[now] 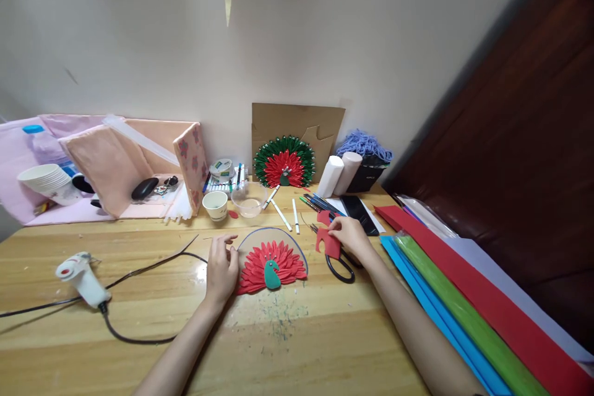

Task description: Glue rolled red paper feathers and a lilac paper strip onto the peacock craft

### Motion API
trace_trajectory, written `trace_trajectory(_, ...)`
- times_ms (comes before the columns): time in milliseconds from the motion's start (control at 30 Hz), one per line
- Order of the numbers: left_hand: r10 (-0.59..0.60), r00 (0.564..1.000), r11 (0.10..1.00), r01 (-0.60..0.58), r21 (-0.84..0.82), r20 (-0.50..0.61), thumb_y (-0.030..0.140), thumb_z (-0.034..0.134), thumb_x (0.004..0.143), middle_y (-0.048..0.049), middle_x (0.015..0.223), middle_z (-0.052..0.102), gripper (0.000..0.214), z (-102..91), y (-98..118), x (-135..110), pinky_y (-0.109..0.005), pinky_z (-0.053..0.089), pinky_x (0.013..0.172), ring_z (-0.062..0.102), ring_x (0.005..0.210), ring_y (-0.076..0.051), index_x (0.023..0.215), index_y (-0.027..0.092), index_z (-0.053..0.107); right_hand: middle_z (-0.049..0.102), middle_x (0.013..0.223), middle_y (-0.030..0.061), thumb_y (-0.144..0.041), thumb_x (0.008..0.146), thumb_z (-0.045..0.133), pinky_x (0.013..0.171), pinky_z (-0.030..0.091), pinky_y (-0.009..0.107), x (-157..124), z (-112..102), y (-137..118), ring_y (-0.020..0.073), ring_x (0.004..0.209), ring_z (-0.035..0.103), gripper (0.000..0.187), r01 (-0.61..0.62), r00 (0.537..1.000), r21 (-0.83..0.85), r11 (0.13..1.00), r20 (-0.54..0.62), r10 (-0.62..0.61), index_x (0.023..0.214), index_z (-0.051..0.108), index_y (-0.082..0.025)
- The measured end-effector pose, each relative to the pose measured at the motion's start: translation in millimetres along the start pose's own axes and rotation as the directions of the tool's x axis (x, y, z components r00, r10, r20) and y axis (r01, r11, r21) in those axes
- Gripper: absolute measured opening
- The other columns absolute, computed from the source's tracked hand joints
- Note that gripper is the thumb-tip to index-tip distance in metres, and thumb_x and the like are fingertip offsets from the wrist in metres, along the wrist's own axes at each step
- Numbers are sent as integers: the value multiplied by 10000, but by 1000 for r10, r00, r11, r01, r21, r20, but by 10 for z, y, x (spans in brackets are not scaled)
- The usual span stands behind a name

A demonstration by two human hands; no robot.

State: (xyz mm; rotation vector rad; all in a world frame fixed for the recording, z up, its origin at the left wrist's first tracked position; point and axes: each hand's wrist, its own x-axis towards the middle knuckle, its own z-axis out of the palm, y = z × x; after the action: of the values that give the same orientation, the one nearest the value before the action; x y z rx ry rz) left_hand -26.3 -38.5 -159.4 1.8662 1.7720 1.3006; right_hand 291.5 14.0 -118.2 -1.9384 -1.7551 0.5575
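In front of me lies a peacock craft [272,275] with a green body and red petal-like feathers on a round-edged cardboard piece. At its left edge rests my left hand [223,266], open, with loosely bent fingers and nothing visible in them. Whether it presses on the cardboard I cannot tell. My right hand [346,234] is closed in a pinch on a red foam scrap [328,244] with cut-out edges. Beneath the scrap lies a pair of scissors [341,271], its black handles showing and its blades partly hidden.
A glue gun [81,278] with a black cord lies left. Behind stand a paper cup [215,205], a clear bowl [249,199], white markers [296,216] and a larger peacock board [297,130]. Coloured sheets [436,272] lie along the right edge.
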Motion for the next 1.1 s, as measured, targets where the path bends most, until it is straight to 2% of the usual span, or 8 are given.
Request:
trace_trajectory(100, 14, 999, 1000, -14, -7, 39, 156, 382, 841, -73, 985, 528, 209, 3, 2, -22, -362, 463, 788, 538, 859, -199, 1005, 187, 507, 678, 850, 32, -205, 740, 550, 747, 468, 283, -16, -52, -314, 184, 818, 627, 84, 141, 989, 76, 987, -62, -136, 766, 630, -209)
trace_trajectory(267, -13, 999, 999, 14, -40, 38, 122, 381, 831, -71, 960, 549, 217, -13, 25, -47, -359, 455, 799, 542, 883, -199, 990, 181, 515, 657, 865, 39, -255, 781, 544, 755, 486, 277, 95, 54, -1149, 171, 826, 621, 107, 499, 866, 355, 790, -192, -461, 811, 634, -204)
trace_trajectory(400, -39, 999, 997, 39, -67, 0, 101, 376, 823, -75, 953, 556, 235, -50, 43, -46, -354, 452, 796, 545, 886, -196, 986, 181, 524, 669, 865, 44, -291, 761, 589, 777, 487, 280, 504, 297, -1709, 162, 815, 625, 135, 527, 842, 475, 705, -181, -508, 818, 632, -176)
trace_trajectory(567, -35, 999, 995, 36, -95, 16, 99, 376, 822, -79, 956, 561, 243, -54, 28, -35, -358, 449, 798, 548, 888, -203, 994, 185, 524, 686, 820, 70, -176, 748, 581, 732, 490, 282, 1009, 739, -1931, 162, 773, 631, 130, 416, 890, 330, 848, 45, -454, 844, 638, -111)
trace_trajectory(700, -22, 999, 996, 25, -82, 32, 128, 390, 826, -78, 948, 557, 222, -32, -16, -18, -355, 453, 776, 554, 872, -211, 991, 189, 525, 661, 969, 79, -133, 775, 548, 878, 420, 298, 991, 737, -1793, 178, 940, 578, 156, 413, 908, 171, 895, -8, -418, 899, 643, -124)
trace_trajectory(833, 34, 998, 997, -30, -70, 50, 144, 396, 831, -77, 955, 549, 216, -51, 26, -5, -348, 456, 761, 551, 876, -214, 1001, 196, 519, 584, 1165, 35, -181, 849, 484, 996, 305, 233, 774, 332, -1327, 153, 1125, 477, 245, 346, 936, 19, 938, -81, -343, 1067, 596, -190)
trace_trajectory(933, 141, 990, 987, -139, -77, 21, 138, 401, 831, -76, 976, 542, 218, -73, 160, -40, -353, 446, 797, 537, 917, -216, 1008, 200, 512, 558, 1180, 135, -173, 847, 463, 1008, 297, 306, 627, -16, -670, 227, 1152, 463, 293, 90, 980, -91, 992, -169, -105, 1120, 552, -116)
trace_trajectory(1100, 365, 924, 927, -349, -140, 116, 90, 421, 810, -73, 992, 535, 277, 97, 491, -250, -345, 451, 799, 527, 939, -209, 1044, 218, 498, 496, 1190, 299, -192, 745, 588, 964, 307, 453, 489, -281, 412, 374, 1174, 430, 457, -335, 925, -188, 923, -254, 284, 1144, 478, 0)
